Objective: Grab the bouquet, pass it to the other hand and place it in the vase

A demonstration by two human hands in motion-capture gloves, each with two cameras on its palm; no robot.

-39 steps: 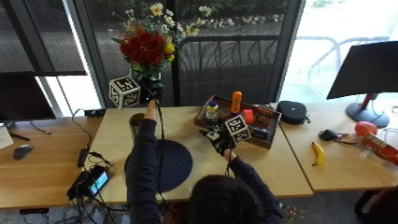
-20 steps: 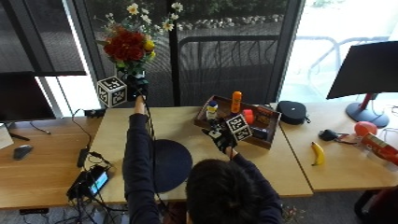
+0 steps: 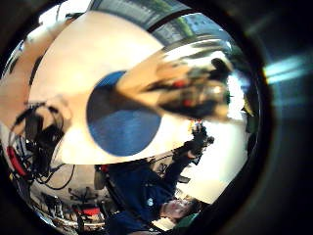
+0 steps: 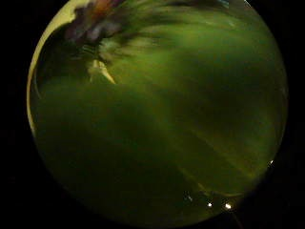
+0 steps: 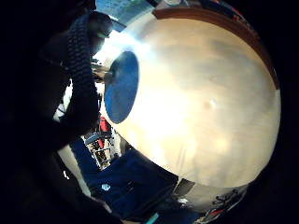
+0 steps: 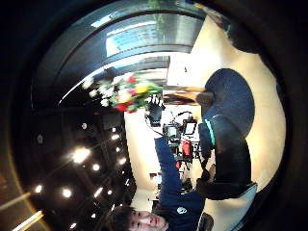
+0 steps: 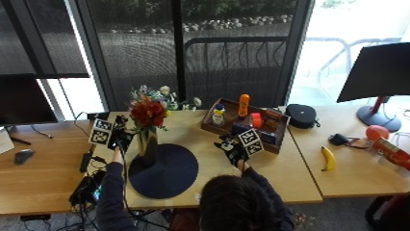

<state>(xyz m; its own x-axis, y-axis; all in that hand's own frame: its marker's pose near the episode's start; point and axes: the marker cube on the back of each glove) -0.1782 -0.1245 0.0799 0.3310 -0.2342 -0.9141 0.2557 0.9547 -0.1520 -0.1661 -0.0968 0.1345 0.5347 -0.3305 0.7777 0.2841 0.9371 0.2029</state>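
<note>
The last step of the task, the placing of the bouquet in the vase, is judged to be in hand. In the outside view the red and pale blooms are seen directly above the brassy vase, which stands on the far edge of the round dark blue mat on the wooden table; whether the stems are already inside the mouth or only at it cannot be told. The left hand is held just beside the neck of the vase, at stem height, with the forearm reaching up from the near edge of the table; the left thumb side palm view is filled with green, so the stems lie close against that palm, yet the fingers themselves are not shown and the grip cannot be told. The right hand is held apart above the table, between the mat and the wooden tray of bottles, nothing seen in it; whether its fingers are straight or curled cannot be made out. What is called for next, by this reading, is that the stems be lowered fully and the left hand be released and drawn clear without tipping the vase.
</note>
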